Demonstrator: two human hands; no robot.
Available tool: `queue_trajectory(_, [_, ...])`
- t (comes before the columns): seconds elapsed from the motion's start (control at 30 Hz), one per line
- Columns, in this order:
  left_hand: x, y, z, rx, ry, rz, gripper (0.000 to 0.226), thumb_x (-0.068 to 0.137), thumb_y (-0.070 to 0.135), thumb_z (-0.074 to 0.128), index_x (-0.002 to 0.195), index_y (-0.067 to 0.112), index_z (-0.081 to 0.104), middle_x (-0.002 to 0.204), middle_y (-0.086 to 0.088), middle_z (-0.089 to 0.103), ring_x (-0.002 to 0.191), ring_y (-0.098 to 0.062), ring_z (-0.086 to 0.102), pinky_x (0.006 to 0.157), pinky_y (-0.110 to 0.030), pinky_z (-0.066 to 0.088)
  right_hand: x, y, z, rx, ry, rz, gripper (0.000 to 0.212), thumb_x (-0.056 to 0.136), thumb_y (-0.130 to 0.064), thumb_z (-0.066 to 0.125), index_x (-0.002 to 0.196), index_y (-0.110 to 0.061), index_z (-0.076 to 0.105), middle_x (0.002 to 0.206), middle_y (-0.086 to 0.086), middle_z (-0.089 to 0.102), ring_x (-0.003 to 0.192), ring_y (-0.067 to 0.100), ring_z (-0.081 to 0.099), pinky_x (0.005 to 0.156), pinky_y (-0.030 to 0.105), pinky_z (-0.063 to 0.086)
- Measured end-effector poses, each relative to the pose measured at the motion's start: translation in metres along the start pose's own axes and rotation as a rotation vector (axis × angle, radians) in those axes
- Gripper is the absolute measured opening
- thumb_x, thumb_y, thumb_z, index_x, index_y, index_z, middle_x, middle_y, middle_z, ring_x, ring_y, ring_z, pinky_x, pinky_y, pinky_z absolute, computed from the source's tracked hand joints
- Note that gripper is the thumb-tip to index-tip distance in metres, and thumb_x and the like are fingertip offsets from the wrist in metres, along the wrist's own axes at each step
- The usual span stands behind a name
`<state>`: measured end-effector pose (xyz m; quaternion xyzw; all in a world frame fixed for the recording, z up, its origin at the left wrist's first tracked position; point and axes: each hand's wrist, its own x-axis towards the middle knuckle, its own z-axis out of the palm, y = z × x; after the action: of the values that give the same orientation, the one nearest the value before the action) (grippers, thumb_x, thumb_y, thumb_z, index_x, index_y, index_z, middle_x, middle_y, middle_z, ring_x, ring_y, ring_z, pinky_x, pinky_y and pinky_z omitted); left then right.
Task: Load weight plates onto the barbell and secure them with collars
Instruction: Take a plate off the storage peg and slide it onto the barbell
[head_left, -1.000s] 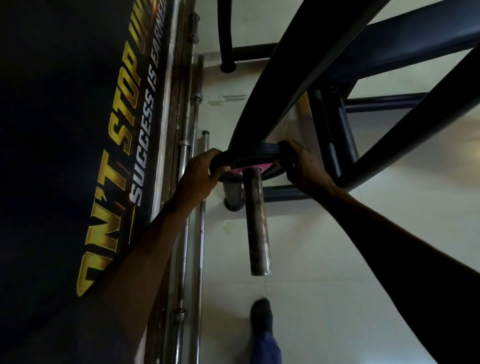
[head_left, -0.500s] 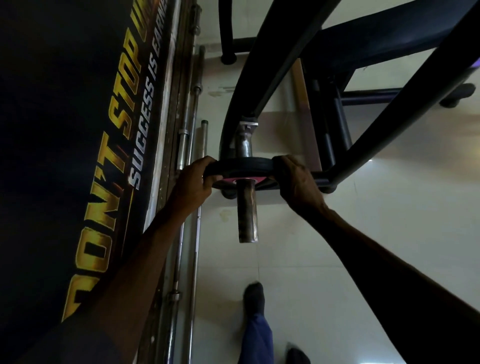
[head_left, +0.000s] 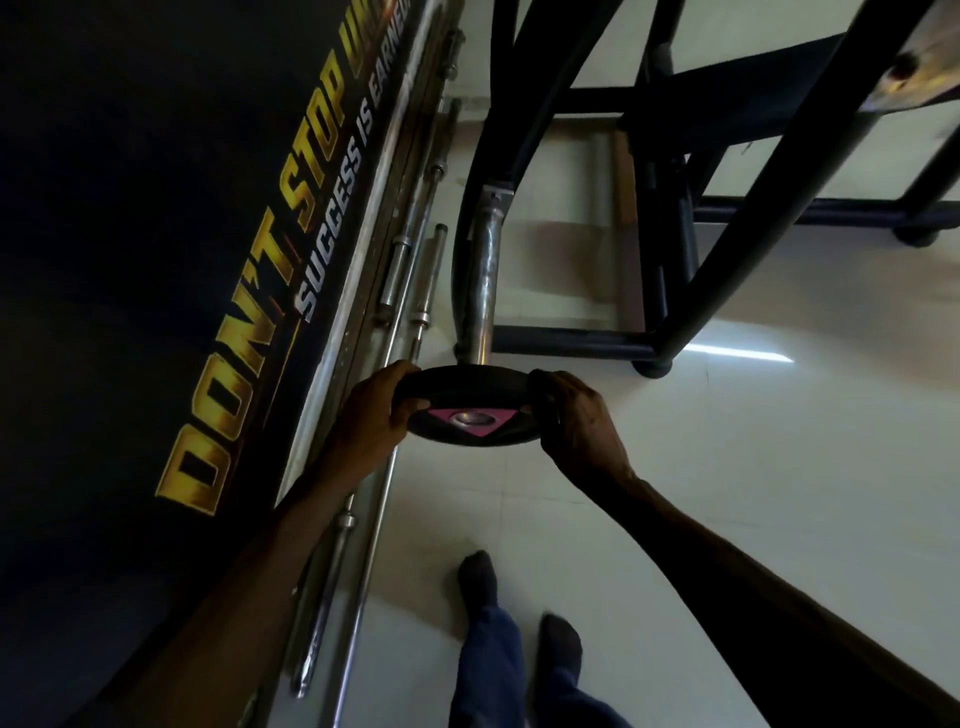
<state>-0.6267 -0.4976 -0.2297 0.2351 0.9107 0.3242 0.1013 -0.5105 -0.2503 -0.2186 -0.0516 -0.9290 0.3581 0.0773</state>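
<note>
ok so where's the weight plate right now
In the head view it's centre frame: the weight plate sits at the near tip of the steel sleeve, gripped between left hand and right hand.

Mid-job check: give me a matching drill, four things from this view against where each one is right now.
Things:
1. weight plate
2. left hand
3. right hand
4. spare bars

Places:
A. gripping the plate's rim on the side away from the wall
B. lying on the floor along the wall
C. at the near end of the steel sleeve, held on both sides
D. gripping the plate's rim on the wall side

Pairs: 1-C, 2-D, 3-A, 4-B
</note>
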Motion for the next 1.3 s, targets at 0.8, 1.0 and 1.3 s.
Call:
queue_trajectory(0.8, [-0.195, 0.334, -0.018, -0.269, 0.121, 0.367, 0.054, 0.093, 0.052, 0.056, 0.125, 0.009, 0.064, 0.117, -0.004, 0.070, 0.110, -0.019, 0.065, 0.088, -0.030, 0.055, -0.281, -0.085, -0.284, 0.109, 0.547, 0.063, 0.029, 0.095, -0.013, 0.064, 0.123, -0.014, 0.065, 0.114, 0.001, 0.068, 0.104, 0.020, 0.065, 0.084, 0.040, 0.057])
queue_trajectory(1.0, [-0.195, 0.419, 0.003, -0.304, 0.130, 0.443, 0.043, 0.097, 0.041, 0.062, 0.125, 0.008, 0.064, 0.116, -0.005, 0.069, 0.110, -0.020, 0.065, 0.088, -0.044, 0.059, -0.320, -0.066, -0.361, 0.081, 0.634, 0.004, 0.032, 0.096, -0.008, 0.067, 0.127, -0.016, 0.064, 0.118, -0.001, 0.067, 0.105, 0.012, 0.064, 0.079, 0.026, 0.055])
queue_trajectory(1.3, [-0.144, 0.524, 0.040, -0.271, 0.216, 0.494, 0.035, 0.098, 0.032, 0.067, 0.123, 0.008, 0.065, 0.113, -0.001, 0.071, 0.104, -0.009, 0.063, 0.084, 0.001, 0.040, -0.299, -0.010, -0.469, 0.052, 0.665, -0.060, 0.030, 0.096, -0.011, 0.068, 0.126, -0.013, 0.066, 0.119, 0.002, 0.069, 0.106, 0.017, 0.063, 0.086, 0.041, 0.058])
